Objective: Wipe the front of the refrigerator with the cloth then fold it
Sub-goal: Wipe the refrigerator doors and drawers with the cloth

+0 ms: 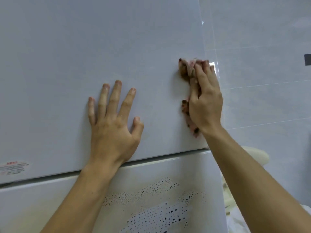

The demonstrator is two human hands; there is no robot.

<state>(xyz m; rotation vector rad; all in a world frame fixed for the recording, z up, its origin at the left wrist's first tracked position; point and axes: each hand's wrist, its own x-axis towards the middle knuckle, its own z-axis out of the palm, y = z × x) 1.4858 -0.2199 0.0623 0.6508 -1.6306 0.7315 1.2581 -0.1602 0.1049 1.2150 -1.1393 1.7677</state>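
The pink-and-brown mottled cloth, bunched into a long wad, is pinned under my right hand against the pale grey upper door of the refrigerator, close to that door's right edge. Nearest me, below the door seam, is the glossy white lower door with its black speckled print. Above the seam my left hand lies flat on the upper door, fingers spread and straight, holding nothing. Well apart to its right, my right hand clamps the wad, which runs up and down the door and pokes out above my fingertips and below my wrist. The fingertips are blurred, so I only think they curl round it. The wide bare stretch lies leftward, so I judge the next stroke goes towards my left hand. Beyond the edge stands the pale tiled wall.
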